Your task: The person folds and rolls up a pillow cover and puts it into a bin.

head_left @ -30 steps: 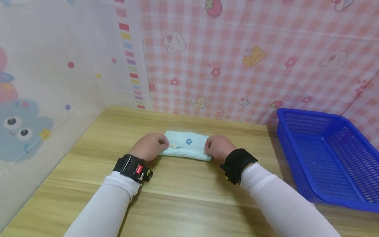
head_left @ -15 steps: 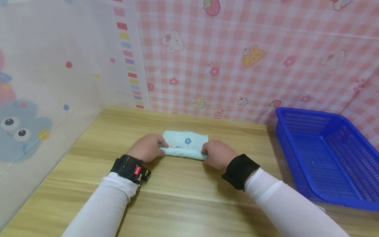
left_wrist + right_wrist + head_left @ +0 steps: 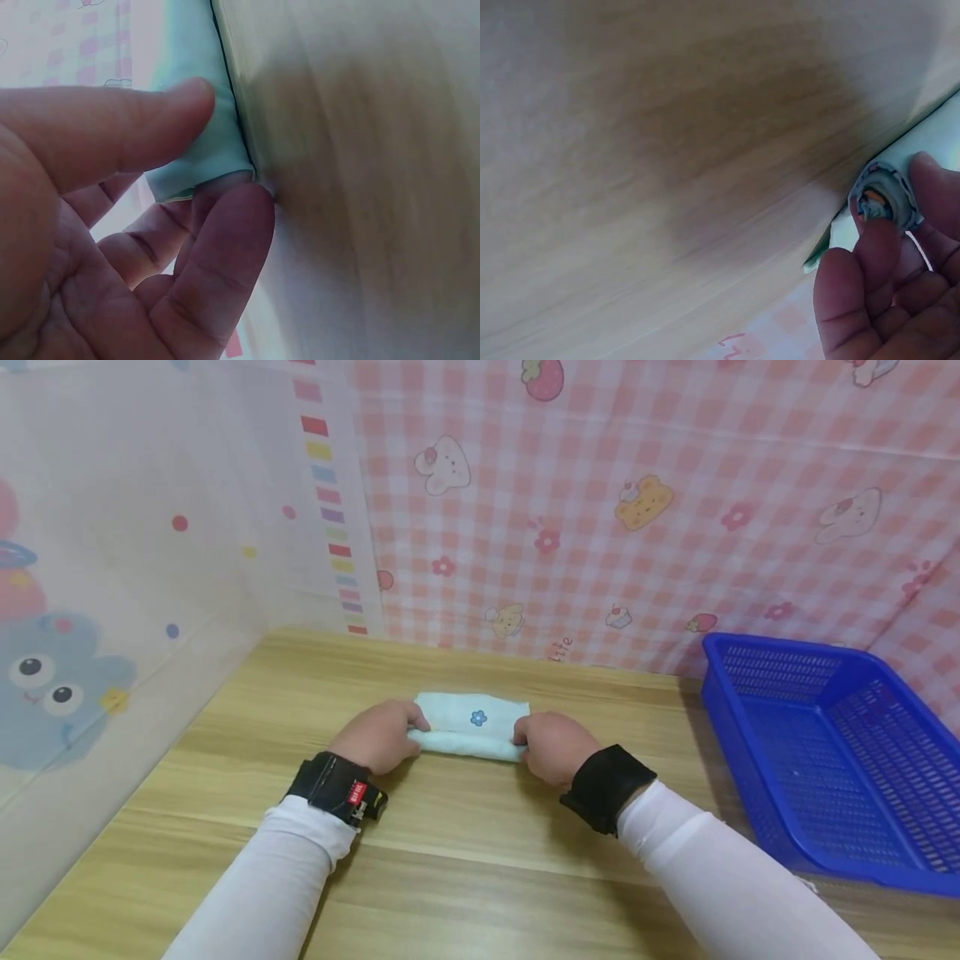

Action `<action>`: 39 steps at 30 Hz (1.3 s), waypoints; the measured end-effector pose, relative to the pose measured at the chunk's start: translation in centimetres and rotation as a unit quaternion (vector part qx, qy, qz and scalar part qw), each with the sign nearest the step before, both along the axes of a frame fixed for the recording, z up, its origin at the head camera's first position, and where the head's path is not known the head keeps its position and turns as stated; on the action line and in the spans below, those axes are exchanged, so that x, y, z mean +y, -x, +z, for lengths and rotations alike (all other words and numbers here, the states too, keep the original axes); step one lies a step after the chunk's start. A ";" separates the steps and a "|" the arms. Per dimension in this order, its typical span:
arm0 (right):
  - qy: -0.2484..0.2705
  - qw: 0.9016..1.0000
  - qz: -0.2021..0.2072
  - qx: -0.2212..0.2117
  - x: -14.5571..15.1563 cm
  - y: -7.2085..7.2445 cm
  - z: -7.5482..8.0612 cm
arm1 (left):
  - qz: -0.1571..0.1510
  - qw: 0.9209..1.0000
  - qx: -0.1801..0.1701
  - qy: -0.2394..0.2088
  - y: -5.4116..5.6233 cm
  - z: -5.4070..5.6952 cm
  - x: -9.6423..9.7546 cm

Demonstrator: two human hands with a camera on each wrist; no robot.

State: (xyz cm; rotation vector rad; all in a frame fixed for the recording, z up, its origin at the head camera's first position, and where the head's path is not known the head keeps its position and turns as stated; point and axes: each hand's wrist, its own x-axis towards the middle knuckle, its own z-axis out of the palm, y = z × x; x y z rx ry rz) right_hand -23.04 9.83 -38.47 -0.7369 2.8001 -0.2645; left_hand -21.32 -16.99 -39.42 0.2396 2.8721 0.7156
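Note:
A pale blue cloth (image 3: 491, 703) with a blue flower print lies on the table, its near edge turned into a roll (image 3: 468, 743). At the roll's left end, my left hand (image 3: 377, 737) pinches it; the left wrist view has the thumb on top of the cloth (image 3: 187, 45) and fingertips at its end. My right hand (image 3: 557, 747) grips the other end. Layers wound in a spiral show at that rolled end (image 3: 885, 196) in the right wrist view, with the thumb over it and the fingers against it.
A blue plastic basket (image 3: 795, 852) with slotted sides stands to the right on the wooden table (image 3: 450, 877). Behind the table hangs a pink checked curtain (image 3: 585, 460); a pale printed sheet (image 3: 210, 577) covers the left side.
The cloth's near edge has rolled farther over, away from me, hiding the small yellow print and leaving a narrower flat part. My right hand has shifted slightly from the side edge onto the roll's end.

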 end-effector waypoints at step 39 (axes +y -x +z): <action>0.065 0.990 -0.072 -0.100 0.7 2.1 -0.8 | 0.006 1.000 -0.010 -0.020 0.3 -0.3 -0.3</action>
